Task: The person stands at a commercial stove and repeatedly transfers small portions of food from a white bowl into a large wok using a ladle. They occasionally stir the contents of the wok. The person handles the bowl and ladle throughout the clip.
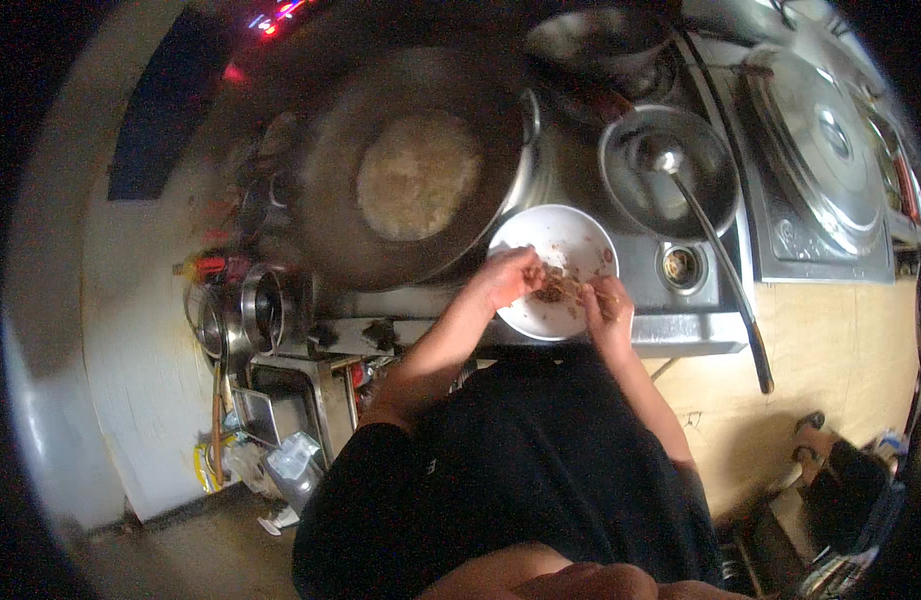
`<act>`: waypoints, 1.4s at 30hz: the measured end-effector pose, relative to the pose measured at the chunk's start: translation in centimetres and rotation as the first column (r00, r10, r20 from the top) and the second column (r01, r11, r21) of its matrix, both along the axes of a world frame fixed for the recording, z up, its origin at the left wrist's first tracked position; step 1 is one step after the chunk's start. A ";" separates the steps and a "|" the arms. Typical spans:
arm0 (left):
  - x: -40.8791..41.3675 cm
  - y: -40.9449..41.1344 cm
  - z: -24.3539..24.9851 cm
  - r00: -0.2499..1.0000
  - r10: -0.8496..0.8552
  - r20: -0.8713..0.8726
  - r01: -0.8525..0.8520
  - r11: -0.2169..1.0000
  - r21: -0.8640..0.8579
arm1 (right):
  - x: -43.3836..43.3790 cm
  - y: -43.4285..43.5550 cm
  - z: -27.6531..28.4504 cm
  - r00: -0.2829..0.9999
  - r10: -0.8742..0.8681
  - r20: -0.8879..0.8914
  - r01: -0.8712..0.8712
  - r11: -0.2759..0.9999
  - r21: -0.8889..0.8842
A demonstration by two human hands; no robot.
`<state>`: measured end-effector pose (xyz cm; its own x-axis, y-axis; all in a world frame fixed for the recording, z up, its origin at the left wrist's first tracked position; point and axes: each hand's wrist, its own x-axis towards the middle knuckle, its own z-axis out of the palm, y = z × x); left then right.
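Observation:
A white bowl [554, 225] rests at the front edge of the steel stove top, with brown food bits [552, 291] scattered over its inside. My left hand [514, 274] reaches over the bowl's left side, its fingers curled together close to the food; what lies between its fingertips is too blurred to tell. Across the bowl, my right hand [610, 309] has its fingers closed on a piece of brown food [580, 289] near the right rim. Behind and left of the bowl sits a large dark wok [329, 247] with pale cloudy liquid [419, 176] in its bottom.
Right of the bowl stands a metal pan [625, 195] with a long-handled ladle [704, 210] in it. A small metal cup [681, 268] is set before the pan. Farther right lies a large round metal lid [820, 150]. Metal pots [264, 309] stand at left.

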<state>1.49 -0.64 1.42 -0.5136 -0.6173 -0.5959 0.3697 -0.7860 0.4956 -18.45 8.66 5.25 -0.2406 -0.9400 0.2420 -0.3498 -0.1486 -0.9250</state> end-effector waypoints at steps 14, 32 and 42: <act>-2.6 1.9 2.5 0.996 0.087 -0.028 -0.087 0.996 -0.003 | -0.1 0.9 -1.3 0.998 0.026 0.055 -0.030 0.997 0.071; -2.6 2.6 6.8 0.987 0.160 -0.014 -0.160 0.970 -0.183 | 0.3 0.4 0.1 0.979 0.085 -0.187 -0.089 0.996 -0.014; 2.1 -1.7 12.7 0.960 0.149 0.239 -0.029 0.896 -0.444 | -0.2 0.5 0.0 0.978 0.113 -0.173 -0.120 0.992 -0.031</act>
